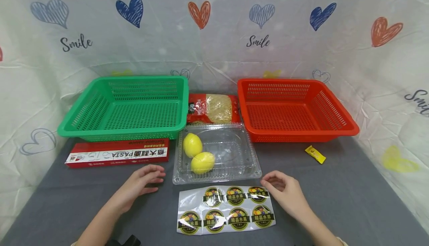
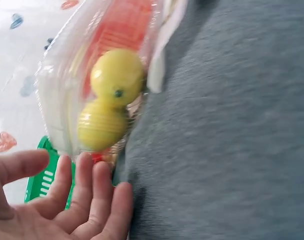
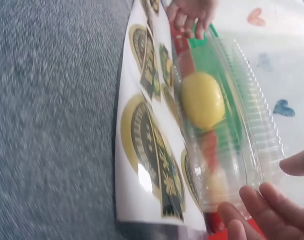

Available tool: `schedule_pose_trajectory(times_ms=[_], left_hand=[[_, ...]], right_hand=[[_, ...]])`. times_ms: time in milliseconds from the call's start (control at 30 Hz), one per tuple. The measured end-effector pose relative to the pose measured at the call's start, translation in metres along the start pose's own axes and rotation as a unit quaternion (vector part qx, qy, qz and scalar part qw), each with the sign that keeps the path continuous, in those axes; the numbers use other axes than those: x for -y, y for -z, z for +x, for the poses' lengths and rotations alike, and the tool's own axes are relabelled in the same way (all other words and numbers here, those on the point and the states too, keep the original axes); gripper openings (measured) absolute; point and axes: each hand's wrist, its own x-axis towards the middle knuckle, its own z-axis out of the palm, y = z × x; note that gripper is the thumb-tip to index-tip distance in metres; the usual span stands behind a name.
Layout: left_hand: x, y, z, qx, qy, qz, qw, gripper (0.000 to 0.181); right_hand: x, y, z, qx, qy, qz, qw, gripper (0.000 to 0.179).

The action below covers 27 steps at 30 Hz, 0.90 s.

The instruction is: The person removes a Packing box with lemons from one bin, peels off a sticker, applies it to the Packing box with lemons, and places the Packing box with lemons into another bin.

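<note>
A clear plastic clamshell box [image 1: 231, 164] stands in the middle of the table with two lemons [image 1: 202, 163] inside at its left. My left hand [image 1: 142, 182] hovers to the left of the box, fingers loosely bent and holding nothing. At the box's front right corner is my right hand [image 1: 285, 192], its fingertips right by the edge and nothing gripped. In the right wrist view, its thumb and fingers are spread near the box wall [image 3: 247, 150]. A sheet of round fruit stickers [image 1: 226, 210] lies in front of the box; one sticker spot at its upper left is bare.
A green basket [image 1: 124, 134] stands back left, a red basket [image 1: 301, 136] back right. Between them lies a red bag of noodles [image 1: 218, 108]. A red pasta box [image 1: 117, 154] sits before the green basket, and a small yellow packet [image 1: 315, 154] lies at right.
</note>
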Motion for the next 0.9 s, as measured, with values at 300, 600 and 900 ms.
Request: schedule_pose_trajectory(times_ms=[300, 600, 900], left_hand=[[0.012, -0.024, -0.015, 0.012, -0.137, 0.191, 0.9719, 0.025], [0.010, -0.050, -0.020, 0.029, -0.241, 0.382, 0.8915, 0.027], [0.011, -0.066, -0.020, 0.047, -0.302, 0.442, 0.8435, 0.042]], right_hand=[[0.003, -0.019, -0.003, 0.121, 0.062, 0.013, 0.9906, 0.020], [0.014, -0.046, 0.004, 0.192, 0.164, -0.077, 0.9645, 0.028], [0.022, -0.066, 0.011, 0.211, 0.205, -0.108, 0.9497, 0.033]])
